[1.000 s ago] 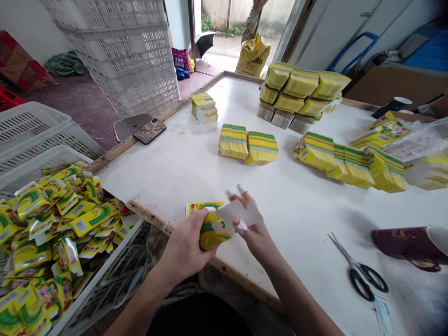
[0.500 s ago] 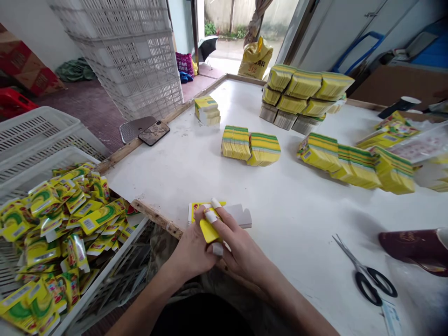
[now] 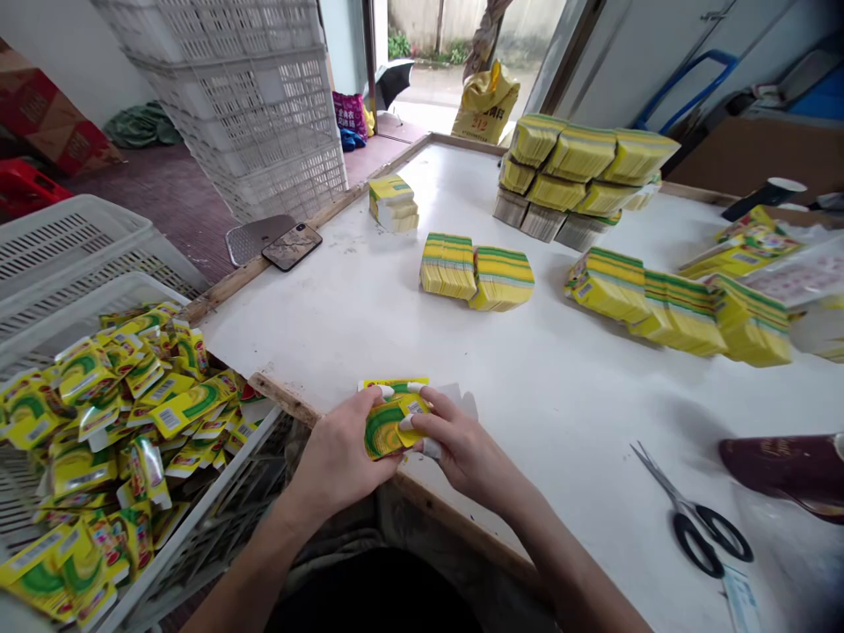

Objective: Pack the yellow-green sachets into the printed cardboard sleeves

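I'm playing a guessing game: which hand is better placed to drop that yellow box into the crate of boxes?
Probably the left hand: it grips the yellow box on the side nearer the crate of boxes. The right hand touches its other end, farther away.

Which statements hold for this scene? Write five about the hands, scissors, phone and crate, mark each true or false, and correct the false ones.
1. The left hand and right hand are both on a yellow-green carton. True.
2. The right hand holds the scissors. False: the scissors lie on the table, apart from both hands.
3. A phone lies at the table's left edge. True.
4. The crate beside the table is empty. False: the crate holds many loose cartons.
5. Several right-hand fingers wear white coverings. True.
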